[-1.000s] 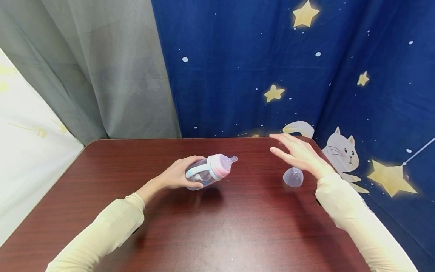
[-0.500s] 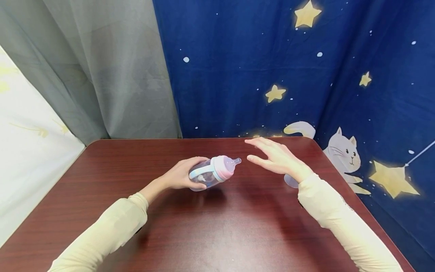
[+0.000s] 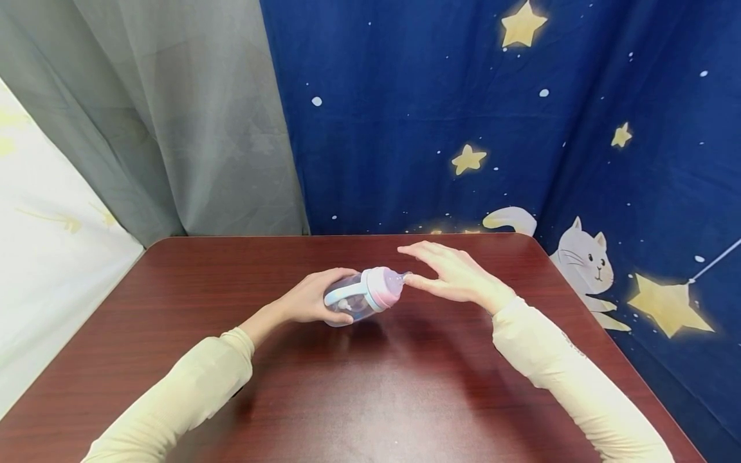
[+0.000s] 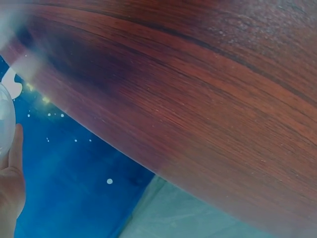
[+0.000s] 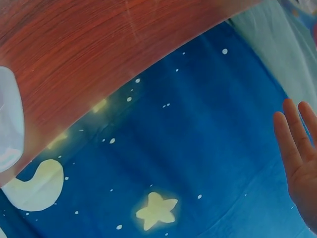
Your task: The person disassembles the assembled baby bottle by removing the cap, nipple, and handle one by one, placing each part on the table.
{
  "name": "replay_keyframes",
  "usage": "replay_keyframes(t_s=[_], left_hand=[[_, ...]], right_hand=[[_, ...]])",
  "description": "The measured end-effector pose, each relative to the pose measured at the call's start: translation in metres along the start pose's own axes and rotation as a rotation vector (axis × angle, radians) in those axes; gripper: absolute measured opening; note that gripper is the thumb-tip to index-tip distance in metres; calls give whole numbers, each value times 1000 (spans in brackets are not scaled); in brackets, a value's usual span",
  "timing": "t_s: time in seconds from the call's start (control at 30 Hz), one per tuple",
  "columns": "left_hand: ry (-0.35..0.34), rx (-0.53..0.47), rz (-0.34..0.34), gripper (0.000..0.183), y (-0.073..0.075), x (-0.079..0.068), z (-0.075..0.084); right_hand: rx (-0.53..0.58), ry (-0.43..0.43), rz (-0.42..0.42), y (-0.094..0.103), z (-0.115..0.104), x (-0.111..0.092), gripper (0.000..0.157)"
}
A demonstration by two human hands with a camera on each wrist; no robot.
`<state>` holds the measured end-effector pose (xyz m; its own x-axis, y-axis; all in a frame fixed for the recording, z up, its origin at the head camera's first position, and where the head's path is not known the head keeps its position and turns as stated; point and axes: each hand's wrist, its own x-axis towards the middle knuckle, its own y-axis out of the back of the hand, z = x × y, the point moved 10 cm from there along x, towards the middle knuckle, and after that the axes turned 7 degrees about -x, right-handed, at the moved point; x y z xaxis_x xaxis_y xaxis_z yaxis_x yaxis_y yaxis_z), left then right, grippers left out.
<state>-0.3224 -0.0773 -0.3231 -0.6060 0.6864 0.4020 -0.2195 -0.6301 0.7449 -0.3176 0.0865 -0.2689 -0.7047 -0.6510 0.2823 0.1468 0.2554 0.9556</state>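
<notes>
A clear baby bottle with a pink collar, a pale blue handle and a clear teat is tilted above the table, teat pointing right. My left hand grips its body, thumb on the near side. In the left wrist view, part of my left hand and the bottle show at the left edge. Fingers straight, my right hand is at the teat; whether its thumb touches the tip I cannot tell. A translucent bottle cap shows in the right wrist view, hidden behind my right arm in the head view.
The dark red-brown wooden table reaches back to a blue curtain with stars and a cat, and a grey curtain. A white cloth hangs at the left side.
My right hand has moved left and slightly down, from above the cap to the bottle's teat. The left hand and the bottle have shifted slightly right.
</notes>
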Motion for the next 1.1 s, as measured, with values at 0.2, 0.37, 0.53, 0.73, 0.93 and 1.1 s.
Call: replay_keyframes(t_s=[0.2,0.37,0.53,0.73,0.93,1.1], left_hand=[[-3,10,-2,77,-2,0,1],[-9,14,-1,77,-2,1,3],[1,10,-7,77,-3,2,3],[9,-1,-16,76,-5,4,3],[9,-12,-21,76,-7,4,3],[12,-11,-30,76,-8,4,3]], right_hand=[[-4,67,-5,-5,-17,5,62],[-9,102,10,-8,-26,7,65],[-19,113,23,-10,-30,8,66],[-10,140,35,-12,-34,8,66],[-15,172,42,-14,-36,7,68],[-2,202,42,-14,-39,7,69]])
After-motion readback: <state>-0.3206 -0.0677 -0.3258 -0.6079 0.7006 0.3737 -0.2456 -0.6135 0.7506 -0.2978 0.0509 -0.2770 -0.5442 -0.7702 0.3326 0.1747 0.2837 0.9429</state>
